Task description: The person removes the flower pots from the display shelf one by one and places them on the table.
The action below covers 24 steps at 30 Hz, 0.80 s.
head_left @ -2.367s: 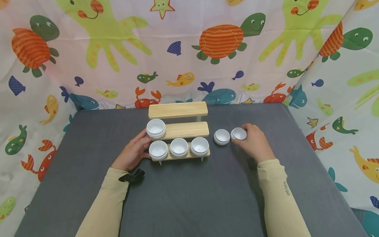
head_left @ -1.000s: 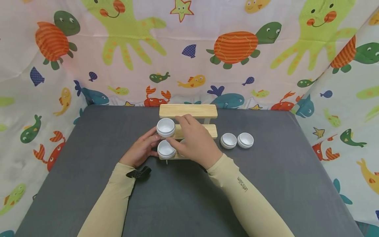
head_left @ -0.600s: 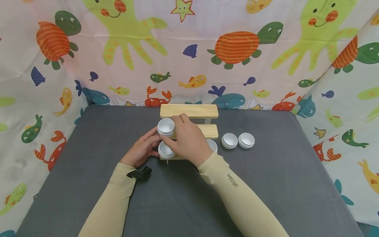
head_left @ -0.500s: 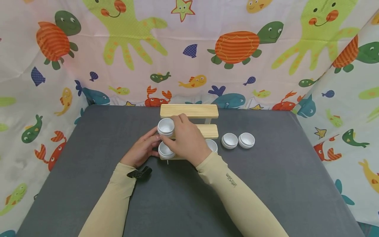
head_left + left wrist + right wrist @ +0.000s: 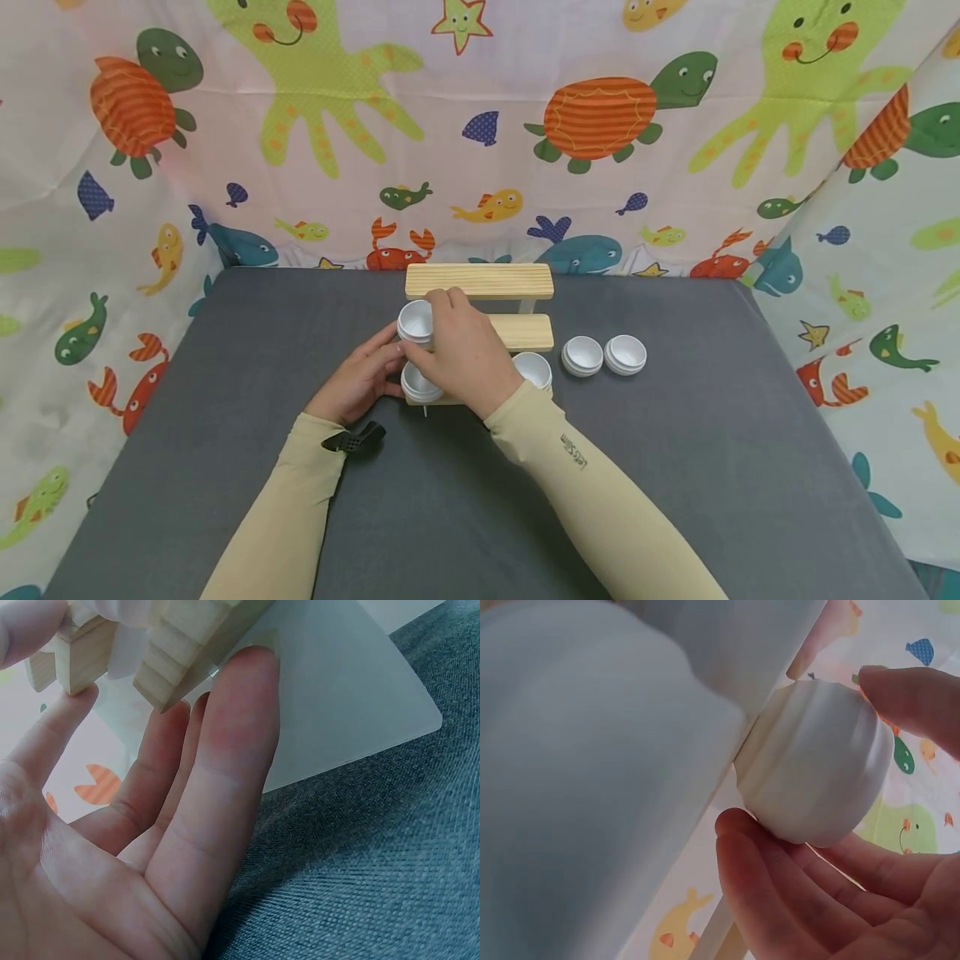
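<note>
On the left end of the wooden rack's middle shelf stands a small white bowl (image 5: 415,320) with ridged sides. My right hand (image 5: 468,354) pinches it between thumb and fingers, as the right wrist view shows with the ridged bowl (image 5: 814,761). My left hand (image 5: 352,379) holds the left end of the tiered rack (image 5: 480,282); in the left wrist view its fingers (image 5: 232,742) touch the wooden shelf ends. Below, the front shelf carries a left bowl (image 5: 420,383) and a right bowl (image 5: 532,369). My right hand hides the spot between them.
Two more white bowls, a nearer-left one (image 5: 582,356) and one beside it (image 5: 626,354), stand on the grey cloth (image 5: 637,500) right of the rack. Behind the rack hangs a curtain (image 5: 330,133) printed with sea animals.
My right hand has come from the bowls on the cloth to the middle-shelf bowl. That bowl has shifted slightly left along the shelf. My left hand stays at the rack.
</note>
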### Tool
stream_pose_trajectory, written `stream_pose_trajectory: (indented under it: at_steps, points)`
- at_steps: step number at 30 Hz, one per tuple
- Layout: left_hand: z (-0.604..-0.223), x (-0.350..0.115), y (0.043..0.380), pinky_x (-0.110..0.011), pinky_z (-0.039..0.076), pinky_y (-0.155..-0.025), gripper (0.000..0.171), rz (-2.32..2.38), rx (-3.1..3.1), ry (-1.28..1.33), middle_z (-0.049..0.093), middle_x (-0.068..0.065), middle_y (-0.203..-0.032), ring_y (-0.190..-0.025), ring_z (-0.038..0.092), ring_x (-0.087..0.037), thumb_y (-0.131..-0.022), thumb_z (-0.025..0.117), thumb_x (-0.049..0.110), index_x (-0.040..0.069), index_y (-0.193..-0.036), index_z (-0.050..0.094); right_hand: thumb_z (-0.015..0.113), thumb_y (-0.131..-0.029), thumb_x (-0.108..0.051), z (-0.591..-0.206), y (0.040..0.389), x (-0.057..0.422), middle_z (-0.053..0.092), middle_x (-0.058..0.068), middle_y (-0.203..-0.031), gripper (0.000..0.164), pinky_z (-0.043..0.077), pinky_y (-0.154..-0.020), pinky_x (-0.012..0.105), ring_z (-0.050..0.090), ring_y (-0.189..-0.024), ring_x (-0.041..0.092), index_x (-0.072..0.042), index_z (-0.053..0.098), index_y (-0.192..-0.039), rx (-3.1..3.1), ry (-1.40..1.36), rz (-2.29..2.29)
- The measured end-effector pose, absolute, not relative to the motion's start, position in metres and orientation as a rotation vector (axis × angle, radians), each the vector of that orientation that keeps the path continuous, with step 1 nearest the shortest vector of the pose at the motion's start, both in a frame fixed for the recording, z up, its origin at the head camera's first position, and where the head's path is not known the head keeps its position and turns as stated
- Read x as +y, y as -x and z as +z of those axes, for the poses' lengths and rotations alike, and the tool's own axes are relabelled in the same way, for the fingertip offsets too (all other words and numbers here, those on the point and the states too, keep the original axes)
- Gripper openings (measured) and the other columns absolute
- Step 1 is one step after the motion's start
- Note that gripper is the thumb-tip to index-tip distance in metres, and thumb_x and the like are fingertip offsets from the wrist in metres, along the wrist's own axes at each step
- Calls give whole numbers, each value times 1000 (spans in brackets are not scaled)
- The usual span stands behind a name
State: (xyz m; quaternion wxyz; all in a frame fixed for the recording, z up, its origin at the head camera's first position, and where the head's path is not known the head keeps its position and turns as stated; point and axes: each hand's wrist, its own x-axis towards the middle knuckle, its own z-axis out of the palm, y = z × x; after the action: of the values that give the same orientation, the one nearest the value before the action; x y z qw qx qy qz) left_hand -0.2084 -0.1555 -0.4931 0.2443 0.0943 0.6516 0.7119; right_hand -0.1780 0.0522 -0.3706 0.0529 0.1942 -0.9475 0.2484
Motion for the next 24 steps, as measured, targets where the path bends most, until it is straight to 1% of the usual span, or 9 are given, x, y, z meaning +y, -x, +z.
stream_pose_trajectory:
  at_steps: [2,6,9,12,17,20,24]
  points:
    - [-493,-156,208,-45,63,-89,64,1951,1771,-259,37,-11,-174,-145,53,-29,-115,49,37,30,-174,24,83,-96,-39,-370,178,52,65,15,-124,69,65,-87,38,71,-95,22,2,57,-144,-2882,-588,765]
    - [-494,-157,208,-45,63,-89,64,1974,1746,-262,36,-13,-174,-141,56,-20,-116,48,34,28,-174,22,84,-96,-38,-371,179,50,65,15,-126,69,65,-90,39,72,-97,23,1,56,-145,-2892,-583,801]
    - [-493,-157,208,-45,63,-88,64,1984,1735,-257,36,-12,-174,-138,58,-14,-116,49,34,28,-174,22,84,-95,-39,-371,179,51,65,15,-128,68,65,-91,40,72,-99,23,0,56,-145,-2901,-574,806]
    - [-493,-157,208,-44,64,-89,65,1973,1743,-255,36,-11,-175,-138,59,-14,-115,50,37,29,-174,24,83,-95,-40,-370,178,55,65,14,-125,67,66,-90,40,72,-97,23,-1,57,-144,-2900,-566,808]
    - [-494,-155,209,-44,64,-89,62,1944,1769,-243,38,-7,-174,-138,61,-17,-114,53,39,37,-171,29,84,-95,-40,-366,173,66,66,15,-125,67,66,-89,41,72,-97,24,-1,58,-142,-2882,-549,811]
    - [-493,-154,209,-45,63,-88,60,1938,1771,-239,42,-6,-172,-137,62,-18,-114,52,39,42,-170,31,84,-95,-38,-366,170,75,66,15,-126,65,65,-90,42,72,-99,25,-1,59,-142,-2857,-548,802]
    - [-492,-154,208,-46,63,-88,61,1936,1774,-230,43,-8,-171,-134,64,-17,-114,52,39,41,-171,30,84,-94,-35,-367,166,86,67,16,-129,63,64,-92,45,73,-102,28,-1,61,-142,-2826,-541,784]
